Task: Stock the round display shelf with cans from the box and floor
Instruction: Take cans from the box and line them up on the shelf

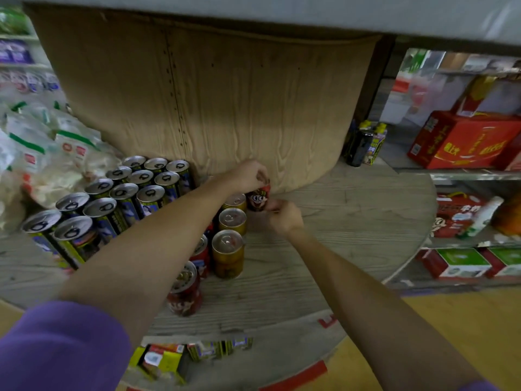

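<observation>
Placing: from the head view I judge I am setting a red cartoon can (258,199) down at the far end of the row, right up against the wooden core (220,108) of the round display shelf (352,218).
Left hand: my left hand (249,176) curls over the top of that can, fingers round its rim, holding it.
Right hand: my right hand (283,217) pinches the can's lower right side, steadying it; both hands are on the same can.
Can position: it looks close to upright, just right of the gold cans (229,244); I cannot tell whether its base is already down on the board.
Next move: I judge it needs seating flat, label turned out, then both hands letting go and drawing back toward the near edge for another can.
Row so far: gold cans run near to far in a line, with red cans (184,292) just left of them, partly hidden by my left forearm.
Neighbouring stock: tall blue-and-yellow cans (112,204) with silver pull-tab lids stand packed at left.
Materials: shelf board is grey, grained wood; the core is curved tan veneer with a seam; cans are smooth printed metal cylinders.
Far left: soft, crinkled white bags (42,148) lie heaped.
</observation>
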A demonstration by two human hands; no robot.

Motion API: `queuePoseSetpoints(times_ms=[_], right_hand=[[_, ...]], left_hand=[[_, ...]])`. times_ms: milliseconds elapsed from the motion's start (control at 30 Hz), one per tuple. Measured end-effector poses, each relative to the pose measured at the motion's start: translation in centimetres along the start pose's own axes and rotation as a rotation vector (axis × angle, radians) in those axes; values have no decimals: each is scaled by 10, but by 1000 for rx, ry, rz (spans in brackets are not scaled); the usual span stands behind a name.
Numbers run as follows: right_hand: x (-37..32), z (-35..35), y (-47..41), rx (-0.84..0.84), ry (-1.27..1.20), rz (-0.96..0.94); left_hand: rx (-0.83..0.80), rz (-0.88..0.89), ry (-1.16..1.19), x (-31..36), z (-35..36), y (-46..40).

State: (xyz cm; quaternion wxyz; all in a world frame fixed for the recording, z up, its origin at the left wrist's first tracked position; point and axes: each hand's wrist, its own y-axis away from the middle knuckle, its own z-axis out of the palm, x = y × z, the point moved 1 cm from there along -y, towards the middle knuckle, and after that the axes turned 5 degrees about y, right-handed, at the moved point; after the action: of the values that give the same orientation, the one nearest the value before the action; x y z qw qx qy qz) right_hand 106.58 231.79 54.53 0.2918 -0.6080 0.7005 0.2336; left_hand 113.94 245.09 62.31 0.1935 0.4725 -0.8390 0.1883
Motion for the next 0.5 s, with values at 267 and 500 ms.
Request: queuePoseSetpoints(times_ms=[267,500], right_hand=[[34,-45,74,-65,27,-48],[68,-58,164,-218,-155,-66]], left_hand=[[39,-111,-49,69,40,84],[44,-383,132,138,92,205]])
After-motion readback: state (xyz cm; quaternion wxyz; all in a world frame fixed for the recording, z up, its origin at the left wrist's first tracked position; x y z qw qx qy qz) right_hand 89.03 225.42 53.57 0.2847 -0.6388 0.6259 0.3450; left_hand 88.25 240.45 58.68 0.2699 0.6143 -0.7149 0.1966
